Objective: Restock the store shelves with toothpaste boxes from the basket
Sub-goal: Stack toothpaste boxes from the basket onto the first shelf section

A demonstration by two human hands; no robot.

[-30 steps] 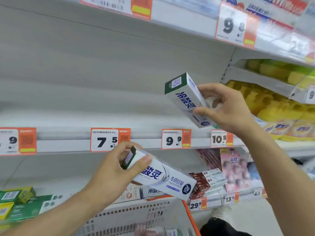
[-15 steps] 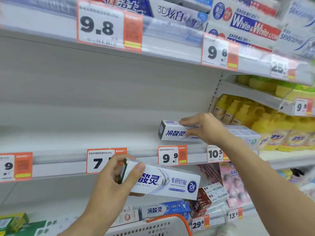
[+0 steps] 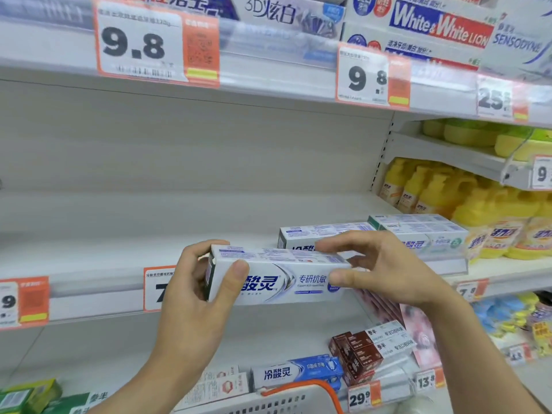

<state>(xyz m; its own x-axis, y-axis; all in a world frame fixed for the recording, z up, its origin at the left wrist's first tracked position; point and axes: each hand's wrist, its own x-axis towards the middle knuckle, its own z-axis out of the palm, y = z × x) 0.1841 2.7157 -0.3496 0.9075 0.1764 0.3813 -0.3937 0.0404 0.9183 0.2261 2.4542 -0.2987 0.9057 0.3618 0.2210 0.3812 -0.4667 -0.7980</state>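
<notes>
The left hand (image 3: 195, 289) holds one end of a white box (image 3: 277, 277), with its thumb on the front and its fingers curled round the end. The right hand (image 3: 385, 271) pinches the other end, thumb on the front and fingers on top. The box lies flat and level in the air, just in front of the middle shelf (image 3: 119, 249). On that shelf, behind the right hand, lie two more boxes (image 3: 418, 231) side by side. Yellow bottles (image 3: 484, 216) stand to their right. Orange price tags (image 3: 155, 40) hang on the shelf edges. The basket (image 3: 298, 397), with its orange handle, is at the bottom, below the hands.
</notes>
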